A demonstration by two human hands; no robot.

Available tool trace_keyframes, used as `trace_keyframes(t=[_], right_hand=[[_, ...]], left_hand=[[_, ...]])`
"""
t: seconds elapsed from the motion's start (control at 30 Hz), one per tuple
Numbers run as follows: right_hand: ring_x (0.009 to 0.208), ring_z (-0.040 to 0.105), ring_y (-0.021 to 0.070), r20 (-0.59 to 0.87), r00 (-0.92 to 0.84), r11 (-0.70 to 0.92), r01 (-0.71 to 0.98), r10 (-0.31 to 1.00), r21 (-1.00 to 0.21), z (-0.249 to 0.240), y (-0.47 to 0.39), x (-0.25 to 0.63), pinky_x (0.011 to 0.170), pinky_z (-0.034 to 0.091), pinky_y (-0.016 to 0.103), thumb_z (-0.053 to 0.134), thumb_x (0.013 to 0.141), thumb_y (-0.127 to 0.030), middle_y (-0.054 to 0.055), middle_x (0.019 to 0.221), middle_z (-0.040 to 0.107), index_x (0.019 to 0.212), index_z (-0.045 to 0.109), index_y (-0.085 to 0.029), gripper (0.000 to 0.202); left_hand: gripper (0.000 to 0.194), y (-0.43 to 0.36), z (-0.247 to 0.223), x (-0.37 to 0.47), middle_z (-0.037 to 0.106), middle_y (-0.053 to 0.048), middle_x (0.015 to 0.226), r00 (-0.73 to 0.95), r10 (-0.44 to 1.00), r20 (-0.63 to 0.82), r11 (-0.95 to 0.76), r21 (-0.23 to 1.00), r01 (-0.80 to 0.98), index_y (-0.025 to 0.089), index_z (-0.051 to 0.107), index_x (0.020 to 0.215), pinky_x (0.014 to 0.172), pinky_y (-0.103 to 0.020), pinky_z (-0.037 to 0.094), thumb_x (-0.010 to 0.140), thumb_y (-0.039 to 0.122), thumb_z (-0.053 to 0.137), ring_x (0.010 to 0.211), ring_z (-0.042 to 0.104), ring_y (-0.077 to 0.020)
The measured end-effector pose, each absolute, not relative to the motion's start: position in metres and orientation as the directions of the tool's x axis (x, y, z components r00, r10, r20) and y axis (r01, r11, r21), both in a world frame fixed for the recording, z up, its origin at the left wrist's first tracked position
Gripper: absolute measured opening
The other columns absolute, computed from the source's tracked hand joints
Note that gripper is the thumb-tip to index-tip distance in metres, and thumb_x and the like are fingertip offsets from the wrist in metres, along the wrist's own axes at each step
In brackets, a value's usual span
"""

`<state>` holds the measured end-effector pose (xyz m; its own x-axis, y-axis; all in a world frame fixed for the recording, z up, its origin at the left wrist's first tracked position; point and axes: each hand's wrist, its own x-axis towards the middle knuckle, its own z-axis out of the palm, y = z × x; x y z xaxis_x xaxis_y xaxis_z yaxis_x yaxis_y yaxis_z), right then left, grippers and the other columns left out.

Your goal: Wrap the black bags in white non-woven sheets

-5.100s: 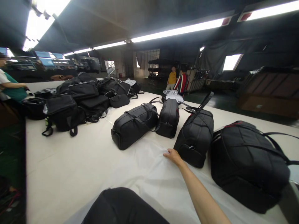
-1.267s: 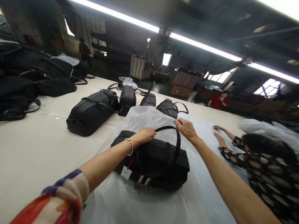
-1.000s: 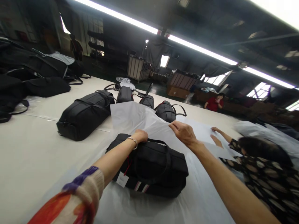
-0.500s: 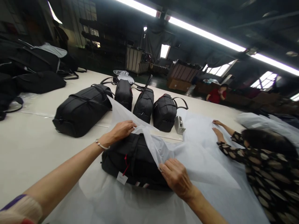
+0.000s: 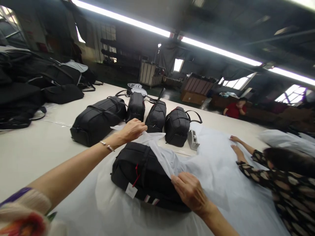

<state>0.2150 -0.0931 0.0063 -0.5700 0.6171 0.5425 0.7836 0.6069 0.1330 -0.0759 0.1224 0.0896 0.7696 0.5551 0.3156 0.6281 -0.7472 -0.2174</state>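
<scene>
A black duffel bag [image 5: 133,164] lies in front of me, with a red cord and a white hang tag [image 5: 131,190] on its near side. Thin white wrapping sheet [image 5: 163,154] covers its far right part. My left hand [image 5: 134,130] is closed on the sheet's edge just above the bag's far side. Lower down at the bag's right end, my right hand [image 5: 189,190] pinches another stretch of that edge between thumb and fingers. More of the white sheet lies under the bag and to its right.
Beyond stand several black bags [image 5: 98,119] and a grey tape dispenser [image 5: 193,140]. Black bags [image 5: 61,73] are heaped at the far left. On the right a co-worker's hands [image 5: 236,147] rest on white sheeting. A person in red [image 5: 233,109] is past the table [image 5: 49,144].
My left hand has lifted a little, and the sheet's raised left flap has dropped lower. More of the bag's top shows. The view has shifted slightly left.
</scene>
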Motion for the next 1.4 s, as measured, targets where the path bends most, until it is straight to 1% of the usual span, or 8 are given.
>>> trace_keyframes(t=[0.2,0.47,0.6,0.7,0.9,1.03,1.2,1.4], right_hand=[[0.061,0.048,0.0168,0.494,-0.613,0.655,0.748,0.617,0.109,0.008,-0.099,0.214,0.061,0.034,0.032,0.043,0.1,-0.011,-0.001,0.068,0.053,0.108,0.063,-0.02,0.023],[0.064,0.052,0.0172,0.352,-0.666,0.709,0.705,0.658,0.008,0.009,-0.101,0.217,0.063,0.036,0.031,0.046,0.1,-0.018,0.001,0.072,0.059,0.098,0.065,-0.022,0.02],[0.061,0.058,0.0145,0.187,-0.631,0.658,0.715,0.753,-0.238,0.034,-0.086,0.217,0.061,0.039,0.028,0.057,0.099,-0.039,-0.001,0.069,0.064,0.081,0.067,-0.023,0.026],[0.054,0.057,0.0123,0.363,-0.454,0.578,0.698,0.813,-0.422,0.048,-0.054,0.205,0.057,0.043,0.025,0.053,0.1,-0.041,-0.001,0.06,0.06,0.068,0.063,-0.021,0.039],[0.123,0.06,0.0291,0.424,-0.528,0.663,0.688,0.736,-0.295,0.019,-0.014,0.157,0.107,0.048,0.05,0.064,0.091,-0.036,0.014,0.133,0.064,0.129,0.061,-0.018,0.042],[0.141,0.043,0.0296,0.306,-0.639,0.705,0.676,0.705,-0.214,0.005,-0.029,0.145,0.118,0.036,0.056,0.067,0.086,-0.025,0.014,0.15,0.049,0.14,0.052,-0.018,0.057],[0.14,0.045,0.0301,0.316,-0.721,0.787,0.56,0.617,-0.259,0.008,-0.041,0.15,0.117,0.037,0.055,0.065,0.088,-0.025,0.011,0.148,0.053,0.133,0.059,-0.023,0.045],[0.136,0.049,0.0262,0.563,-0.399,0.663,0.628,0.724,-0.408,0.004,-0.034,0.153,0.113,0.044,0.049,0.047,0.102,-0.036,0.013,0.14,0.059,0.129,0.059,-0.022,0.033]], left_hand=[[0.022,0.06,0.069,-0.153,0.06,-0.002,0.082,0.927,0.208,0.311,-0.824,-0.454,0.338,0.019,0.059,0.088,0.069,-0.034,0.037,0.098,0.007,0.044,0.069,0.049,-0.0184],[0.037,0.018,0.016,-0.182,0.058,-0.001,0.086,0.913,0.224,0.341,-0.882,-0.328,0.339,0.022,0.052,0.129,0.068,-0.032,0.043,0.096,0.006,0.049,0.07,0.05,-0.0165],[0.042,0.014,0.019,-0.18,0.056,0.0,0.083,0.902,0.229,0.366,-0.876,-0.326,0.355,0.024,0.052,0.128,0.065,-0.03,0.042,0.094,0.001,0.047,0.067,0.049,-0.0156],[0.038,0.015,0.024,-0.179,0.056,0.0,0.083,0.899,0.223,0.377,-0.865,-0.35,0.361,0.025,0.054,0.126,0.062,-0.03,0.041,0.095,0.004,0.048,0.066,0.049,-0.0157],[0.022,0.009,0.032,-0.168,0.064,-0.004,0.092,0.792,0.338,0.509,-0.86,-0.176,0.48,0.021,0.056,0.117,0.08,-0.036,0.046,0.096,0.026,0.059,0.082,0.058,-0.0198],[0.073,0.003,0.032,-0.133,0.06,-0.015,0.131,0.701,0.474,0.533,-0.825,-0.009,0.565,0.017,0.046,0.137,0.106,-0.05,0.041,0.081,0.055,0.075,0.123,0.054,-0.0328],[0.012,0.004,0.021,-0.1,0.07,-0.007,0.103,0.722,0.467,0.51,-0.841,0.006,0.54,0.018,0.062,0.103,0.086,-0.036,0.051,0.094,0.015,0.055,0.096,0.065,-0.0224],[0.024,-0.018,0.002,-0.112,0.067,-0.009,0.094,0.801,0.286,0.526,-0.908,-0.12,0.402,0.018,0.061,0.114,0.08,-0.031,0.053,0.101,0.013,0.041,0.087,0.064,-0.0193]])
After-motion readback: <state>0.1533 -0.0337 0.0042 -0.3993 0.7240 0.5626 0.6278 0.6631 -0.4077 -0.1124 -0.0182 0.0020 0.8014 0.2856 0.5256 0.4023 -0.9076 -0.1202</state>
